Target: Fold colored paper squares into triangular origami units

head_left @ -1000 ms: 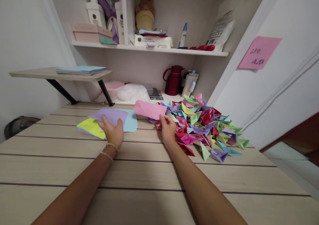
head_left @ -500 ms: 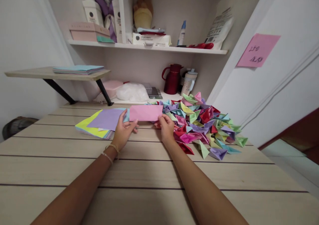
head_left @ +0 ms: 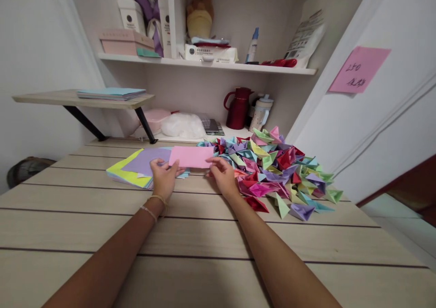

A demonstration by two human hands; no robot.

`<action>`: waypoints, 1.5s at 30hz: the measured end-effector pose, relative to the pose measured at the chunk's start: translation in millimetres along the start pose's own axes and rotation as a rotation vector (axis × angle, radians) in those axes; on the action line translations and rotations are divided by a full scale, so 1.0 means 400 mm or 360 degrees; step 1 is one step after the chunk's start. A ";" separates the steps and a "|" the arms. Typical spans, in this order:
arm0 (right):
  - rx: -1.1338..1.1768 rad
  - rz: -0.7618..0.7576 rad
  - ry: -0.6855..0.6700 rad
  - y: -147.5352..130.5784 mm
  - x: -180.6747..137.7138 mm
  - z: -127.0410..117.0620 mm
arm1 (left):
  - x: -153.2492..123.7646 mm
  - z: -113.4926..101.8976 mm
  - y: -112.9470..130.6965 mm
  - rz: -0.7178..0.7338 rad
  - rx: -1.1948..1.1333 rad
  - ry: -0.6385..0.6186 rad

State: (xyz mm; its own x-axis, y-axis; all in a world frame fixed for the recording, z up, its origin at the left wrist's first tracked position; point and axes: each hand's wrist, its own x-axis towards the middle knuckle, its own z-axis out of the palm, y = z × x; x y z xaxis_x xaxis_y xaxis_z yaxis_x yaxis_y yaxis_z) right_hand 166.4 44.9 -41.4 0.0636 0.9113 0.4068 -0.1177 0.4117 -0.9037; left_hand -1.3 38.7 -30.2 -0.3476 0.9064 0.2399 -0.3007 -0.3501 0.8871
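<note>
A pink sheet of paper (head_left: 191,156), folded into a long rectangle, is held up over the table. My left hand (head_left: 163,176) pinches its lower left part, thumb in front and fingers behind. At the right end my right hand (head_left: 223,174) has its fingertips curled on the lower corner, more loosely than the left. Just behind and left of my left hand lies a stack of coloured paper (head_left: 127,162), with a purple sheet (head_left: 143,159) over a yellow one. To the right of my right hand spreads a heap of folded paper boats (head_left: 272,171) in many colours.
A raised wooden shelf (head_left: 41,97) at the left carries more coloured paper (head_left: 109,93). At the back stand a red jug (head_left: 238,110), a tumbler (head_left: 260,113) and a white bag (head_left: 184,126). A pink note (head_left: 359,70) sticks to the right wall.
The pink paper has shifted slightly left, together with my left hand. My right hand's fingers have loosened and spread a little at the paper's right end.
</note>
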 end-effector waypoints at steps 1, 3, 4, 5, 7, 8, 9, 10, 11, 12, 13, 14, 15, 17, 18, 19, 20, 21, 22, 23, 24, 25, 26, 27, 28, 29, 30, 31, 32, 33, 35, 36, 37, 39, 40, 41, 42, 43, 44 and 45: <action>-0.0085 0.0000 -0.0069 -0.001 -0.002 0.000 | 0.000 0.000 0.000 0.0021 -0.0007 -0.0012; -0.0207 0.0019 -0.0194 -0.001 -0.005 0.001 | -0.003 0.001 0.001 0.0000 0.0020 -0.0127; -0.0241 0.0029 -0.0246 0.000 -0.006 0.002 | -0.006 0.002 0.000 -0.0046 0.0055 -0.0226; -0.0261 0.0036 -0.0288 0.000 -0.008 0.002 | -0.008 0.002 0.000 -0.0104 0.0101 -0.0336; -0.0274 0.0036 -0.0356 0.000 -0.010 0.004 | -0.012 0.003 -0.002 -0.0207 0.0200 -0.0528; -0.0276 0.0028 -0.0379 0.000 -0.011 0.005 | -0.014 0.003 -0.002 -0.0240 0.0233 -0.0596; -0.0276 0.0018 -0.0399 0.000 -0.012 0.005 | -0.015 0.003 -0.002 -0.0260 0.0249 -0.0642; -0.0274 0.0012 -0.0418 -0.001 -0.012 0.006 | -0.017 0.003 -0.001 -0.0271 0.0250 -0.0670; -0.0275 0.0010 -0.0436 -0.001 -0.013 0.006 | -0.018 0.004 0.000 -0.0279 0.0242 -0.0688; -0.0278 0.0010 -0.0447 0.000 -0.013 0.007 | -0.020 0.005 0.002 -0.0287 0.0235 -0.0702; -0.0285 0.0014 -0.0456 0.000 -0.013 0.007 | -0.021 0.006 0.004 -0.0294 0.0235 -0.0717; -0.0293 0.0019 -0.0463 0.000 -0.013 0.007 | -0.022 0.007 0.006 -0.0301 0.0241 -0.0732; -0.0304 0.0022 -0.0468 0.001 -0.013 0.007 | -0.023 0.007 0.008 -0.0309 0.0248 -0.0749; -0.0325 0.0017 -0.0477 0.003 -0.012 0.007 | -0.023 0.007 0.009 -0.0329 0.0253 -0.0765; -0.0324 0.0011 -0.0478 0.004 -0.011 0.007 | -0.021 0.006 0.008 -0.0337 0.0249 -0.0749; -0.0314 0.0003 -0.0476 0.006 -0.011 0.006 | -0.018 0.004 0.006 -0.0337 0.0238 -0.0704; -0.0300 -0.0005 -0.0468 0.007 -0.011 0.006 | -0.014 0.001 0.004 -0.0323 0.0217 -0.0629; -0.0282 -0.0009 -0.0458 0.009 -0.010 0.006 | -0.010 -0.001 0.002 -0.0296 0.0184 -0.0536; -0.0261 -0.0006 -0.0451 0.010 -0.010 0.006 | -0.006 -0.004 0.000 -0.0262 0.0140 -0.0443; -0.0237 0.0006 -0.0447 0.011 -0.010 0.006 | -0.002 -0.006 -0.002 -0.0227 0.0090 -0.0368; -0.0205 0.0027 -0.0446 0.011 -0.011 0.007 | 0.000 -0.007 -0.003 -0.0202 0.0042 -0.0327; -0.0163 0.0054 -0.0445 0.011 -0.011 0.007 | 0.001 -0.008 -0.003 -0.0193 0.0004 -0.0323; -0.0112 0.0080 -0.0440 0.010 -0.011 0.008 | 0.001 -0.007 -0.003 -0.0205 -0.0018 -0.0359; -0.0059 0.0103 -0.0436 0.008 -0.012 0.009 | 0.001 -0.006 -0.003 -0.0231 -0.0026 -0.0418; -0.0015 0.0120 -0.0430 0.005 -0.012 0.010 | -0.001 -0.005 -0.004 -0.0262 -0.0026 -0.0474; 0.0016 0.0132 -0.0428 0.002 -0.012 0.010 | -0.001 -0.004 -0.004 -0.0287 -0.0025 -0.0507; 0.0031 0.0139 -0.0432 -0.001 -0.013 0.011 | -0.002 -0.003 -0.005 -0.0300 -0.0028 -0.0504; 0.0033 0.0145 -0.0443 -0.004 -0.013 0.011 | -0.001 -0.003 -0.006 -0.0296 -0.0034 -0.0468; 0.0029 0.0151 -0.0459 -0.007 -0.013 0.012 | 0.000 -0.004 -0.007 -0.0278 -0.0048 -0.0407; 0.0021 0.0157 -0.0477 -0.009 -0.014 0.012 | 0.002 -0.005 -0.008 -0.0252 -0.0066 -0.0332; 0.0015 0.0163 -0.0495 -0.013 -0.015 0.013 | 0.006 -0.006 -0.009 -0.0201 -0.0110 -0.0225; 0.0022 0.0165 -0.0490 -0.014 -0.016 0.013 | 0.006 -0.007 -0.008 -0.0187 -0.0135 -0.0209; 0.0038 0.0168 -0.0477 -0.014 -0.016 0.013 | 0.005 -0.006 -0.007 -0.0184 -0.0156 -0.0219; 0.0089 0.0179 -0.0437 -0.013 -0.017 0.014 | -0.001 -0.003 -0.002 -0.0224 -0.0146 -0.0341; 0.0116 0.0185 -0.0424 -0.012 -0.017 0.013 | -0.007 -0.001 0.000 -0.0259 -0.0106 -0.0447; 0.0136 0.0190 -0.0421 -0.011 -0.017 0.013 | -0.013 0.002 0.002 -0.0295 -0.0040 -0.0569; 0.0146 0.0195 -0.0428 -0.009 -0.017 0.013 | -0.018 0.004 0.004 -0.0315 0.0031 -0.0681; 0.0148 0.0196 -0.0439 -0.008 -0.016 0.012 | -0.024 0.007 0.004 -0.0316 0.0091 -0.0761; 0.0147 0.0198 -0.0453 -0.007 -0.015 0.012 | -0.028 0.009 0.005 -0.0302 0.0132 -0.0806; 0.0150 0.0201 -0.0462 -0.006 -0.014 0.011 | -0.032 0.011 0.005 -0.0277 0.0152 -0.0814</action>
State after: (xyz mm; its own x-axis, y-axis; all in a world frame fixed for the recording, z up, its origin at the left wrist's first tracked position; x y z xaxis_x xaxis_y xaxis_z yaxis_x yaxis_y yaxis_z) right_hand 161.9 38.7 -40.8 -0.2409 0.9144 0.3255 -0.1985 0.2819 -0.9387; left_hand 6.4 27.7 -29.8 0.1833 0.9567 0.2262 -0.2250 -0.1832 0.9570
